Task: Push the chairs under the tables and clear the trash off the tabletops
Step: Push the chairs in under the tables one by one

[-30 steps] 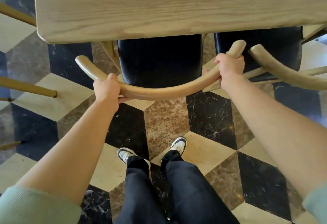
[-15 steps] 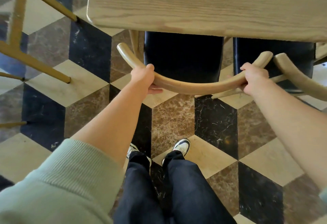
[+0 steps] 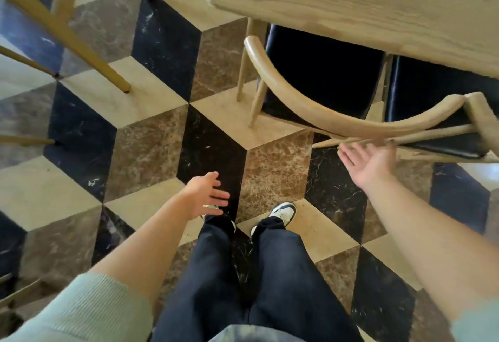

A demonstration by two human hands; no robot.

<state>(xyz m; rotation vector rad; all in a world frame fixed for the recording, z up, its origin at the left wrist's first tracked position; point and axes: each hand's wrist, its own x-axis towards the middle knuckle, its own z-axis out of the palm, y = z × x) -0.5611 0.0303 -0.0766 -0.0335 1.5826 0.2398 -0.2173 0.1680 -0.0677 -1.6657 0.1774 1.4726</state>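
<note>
A wooden chair with a curved back rail (image 3: 318, 109) and a black seat (image 3: 321, 71) stands tucked under the light wooden table (image 3: 364, 1) at the upper right. A second black-seated chair (image 3: 442, 104) sits beside it on the right, also under the table. My right hand (image 3: 367, 162) hovers just below the curved rail, palm up with fingers spread, holding nothing. Above my feet hangs my left hand (image 3: 208, 196), well clear of the chair, its fingers straight and empty. No trash shows on the visible part of the tabletop.
Golden wooden legs of other furniture (image 3: 67, 31) slant across the upper left. The floor is a cube pattern of cream, brown and black marble tiles (image 3: 151, 147). My legs in dark trousers and white shoes (image 3: 283, 213) stand at the bottom centre.
Both hands have let go of the chair's curved back rail and drawn back toward me. The view has swung left, so the table and chairs now sit at the upper right.
</note>
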